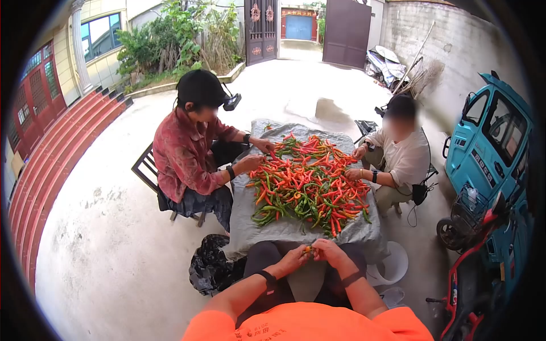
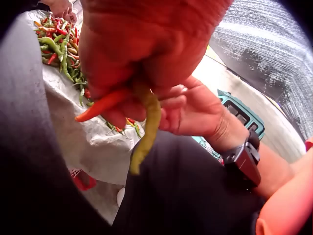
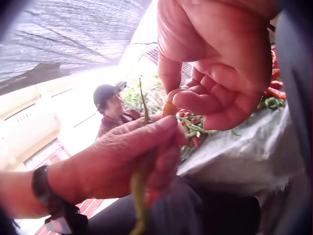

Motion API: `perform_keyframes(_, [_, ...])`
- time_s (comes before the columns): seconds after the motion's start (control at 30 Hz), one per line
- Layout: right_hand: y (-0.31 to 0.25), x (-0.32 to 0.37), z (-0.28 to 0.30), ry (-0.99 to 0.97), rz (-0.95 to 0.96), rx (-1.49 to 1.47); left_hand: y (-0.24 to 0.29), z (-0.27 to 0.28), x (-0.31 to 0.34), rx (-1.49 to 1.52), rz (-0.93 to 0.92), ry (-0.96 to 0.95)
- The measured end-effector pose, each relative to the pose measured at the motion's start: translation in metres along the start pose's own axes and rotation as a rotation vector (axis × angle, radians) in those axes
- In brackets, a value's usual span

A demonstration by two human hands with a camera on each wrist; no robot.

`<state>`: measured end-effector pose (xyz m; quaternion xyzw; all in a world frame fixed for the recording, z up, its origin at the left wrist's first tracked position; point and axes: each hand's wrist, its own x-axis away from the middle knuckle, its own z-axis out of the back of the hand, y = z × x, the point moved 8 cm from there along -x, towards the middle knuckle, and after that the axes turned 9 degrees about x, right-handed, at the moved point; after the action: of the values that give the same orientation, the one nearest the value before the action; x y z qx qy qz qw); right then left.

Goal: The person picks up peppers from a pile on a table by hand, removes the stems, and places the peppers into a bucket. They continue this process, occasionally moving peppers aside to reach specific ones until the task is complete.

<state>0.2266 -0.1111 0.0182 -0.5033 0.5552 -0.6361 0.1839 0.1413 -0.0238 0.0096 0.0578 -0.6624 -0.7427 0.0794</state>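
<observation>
Well, green chili (image 2: 145, 134) upright, tip down, left hand's fingers (image 2: 105, 73) tight around it

Your left hand (image 2: 146, 44) buries the upper ends of the orange pepper (image 2: 100, 106) and the green pepper (image 2: 146, 129), so no stems can be seen there. In the right wrist view the green pepper's lower end runs off the bottom edge, blurred. From the head view, what your fingers (image 1: 321, 247) pinch, just short of the pepper heap (image 1: 307, 182), is too small to tell. The grey cloth (image 1: 250, 227) under the heap hides the bench. The blue vehicle (image 1: 489, 142) right of the heap is cut by the frame edge.
</observation>
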Motion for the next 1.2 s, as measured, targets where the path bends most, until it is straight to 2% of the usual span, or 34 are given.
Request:
perform_keyframes(0.1, [0.024, 0.002, 0.014, 0.003, -0.014, -0.043, 0.004, -0.008, 0.004, -0.084, 0.090, -0.008])
perform_keyframes(0.2, [0.041, 0.001, 0.018, 0.011, -0.057, -0.090, -0.012, -0.016, 0.008, 0.029, 0.244, 0.033])
perform_keyframes(0.3, [0.029, 0.009, 0.016, -0.007, -0.017, -0.044, 0.002, -0.017, 0.013, 0.089, 0.303, 0.048])
perform_keyframes(0.4, [0.031, 0.007, 0.016, -0.036, -0.045, -0.125, -0.016, -0.014, 0.015, 0.070, 0.279, 0.013])
perform_keyframes(0.5, [0.037, 0.002, 0.015, -0.034, -0.073, -0.253, 0.004, -0.010, 0.042, 0.260, 0.502, 0.078])
perform_keyframes(0.57, [0.038, -0.002, 0.017, 0.000, -0.066, -0.307, -0.007, -0.012, 0.048, 0.401, 0.515, 0.084])
perform_keyframes(0.6, [0.031, 0.000, 0.013, 0.003, -0.028, -0.145, -0.005, -0.014, 0.050, 0.458, 0.527, 0.067])
perform_keyframes(0.73, [0.029, -0.001, -0.020, -0.190, 0.000, -0.006, -0.031, -0.033, 0.044, 0.635, 0.482, -0.030])
perform_keyframes(0.8, [0.033, -0.008, -0.016, -0.148, 0.032, 0.032, -0.052, -0.032, 0.040, 0.705, 0.489, -0.043])
perform_keyframes(0.83, [0.028, -0.005, -0.016, -0.123, 0.045, 0.049, -0.042, -0.035, 0.043, 0.740, 0.495, -0.054])
perform_keyframes(0.87, [0.024, -0.002, -0.013, -0.073, 0.030, 0.198, -0.033, -0.031, 0.047, 0.789, 0.484, -0.016])
perform_keyframes(0.93, [0.041, -0.009, -0.008, -0.109, -0.047, 0.272, -0.038, -0.030, 0.051, 0.893, 0.504, -0.008])
perform_keyframes(1.03, [0.043, -0.011, -0.006, -0.093, -0.046, 0.304, -0.058, -0.026, 0.055, 1.011, 0.535, 0.018])
perform_keyframes(1.1, [0.026, -0.002, -0.015, -0.108, 0.054, 0.334, -0.053, -0.024, 0.055, 1.084, 0.574, -0.003])
perform_keyframes(1.17, [0.033, -0.004, -0.021, -0.236, 0.029, 0.267, -0.056, -0.028, 0.054, 1.084, 0.603, -0.046])
perform_keyframes(1.2, [0.024, 0.003, -0.025, -0.219, 0.030, 0.248, -0.057, -0.032, 0.055, 1.041, 0.613, -0.083])
